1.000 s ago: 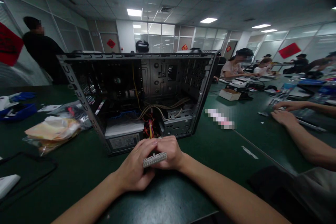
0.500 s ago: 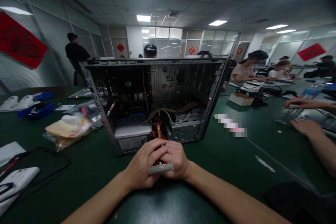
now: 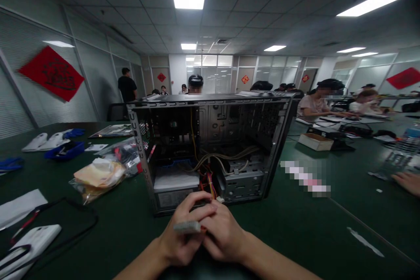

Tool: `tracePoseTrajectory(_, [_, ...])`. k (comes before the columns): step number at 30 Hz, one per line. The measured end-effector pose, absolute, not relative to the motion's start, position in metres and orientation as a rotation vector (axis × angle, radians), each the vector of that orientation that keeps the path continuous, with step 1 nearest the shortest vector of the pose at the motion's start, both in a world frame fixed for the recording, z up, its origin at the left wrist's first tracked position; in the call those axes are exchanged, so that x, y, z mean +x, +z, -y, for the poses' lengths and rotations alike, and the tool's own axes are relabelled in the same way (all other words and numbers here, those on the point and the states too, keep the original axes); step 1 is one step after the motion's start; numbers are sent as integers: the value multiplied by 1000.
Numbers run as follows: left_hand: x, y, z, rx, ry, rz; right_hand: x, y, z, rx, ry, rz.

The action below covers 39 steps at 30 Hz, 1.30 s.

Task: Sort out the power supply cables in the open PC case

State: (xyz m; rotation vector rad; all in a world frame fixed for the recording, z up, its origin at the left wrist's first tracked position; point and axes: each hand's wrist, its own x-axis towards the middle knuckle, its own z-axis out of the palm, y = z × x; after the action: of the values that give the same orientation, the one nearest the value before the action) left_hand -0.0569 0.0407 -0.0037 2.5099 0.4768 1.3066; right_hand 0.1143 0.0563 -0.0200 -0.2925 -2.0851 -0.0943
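Observation:
An open computer case (image 3: pixel 213 98) stands on the table in front of me, its inside facing me. Coloured wires (image 3: pixel 210 185) come out of it beside the power supply (image 3: pixel 176 181). Both my hands are in front of the case, closed together around the wire bundle, with fingers overlapping. From my left hand (image 3: pixel 173 243) a wide pale power connector (image 3: pixel 187 227) sticks out, blurred by motion. My right hand (image 3: pixel 226 229) is wrapped against the left, near a bit of red-orange wire. The stretch of wire inside the hands is hidden.
To the left lie a plastic bag (image 3: pixel 98 173) with packets, a blue tray (image 3: pixel 67 151), white gloves (image 3: pixel 42 141) and a white device (image 3: pixel 36 243) with black leads. To the right are an open box (image 3: pixel 315 141) and a co-worker's hand (image 3: pixel 407 183). Several people sit farther back.
My view has tilted up, so the case sits lower and farther right in it. The connector has turned and shifted left against my hands, which still grip the wires. The co-worker's hands have moved outward.

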Motion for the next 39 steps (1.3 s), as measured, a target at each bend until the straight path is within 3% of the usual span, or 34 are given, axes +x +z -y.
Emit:
tracePoseTrajectory(14, [-48,-24,-42,2288,1332,-591,121,-16,-60,-330,47,2070])
tracePoseTrajectory(26, [-44,-16,-39,2403,1379,-478,129,-16,-60,-299,-53,2135])
tracePoseTrajectory(35, [-54,-23,-55,2516,1271,-487,131,-15,-64,-306,-200,2170])
tracePoseTrajectory(39, [-48,4,-44,2616,1063,-701,133,-15,-65,-295,-205,2095])
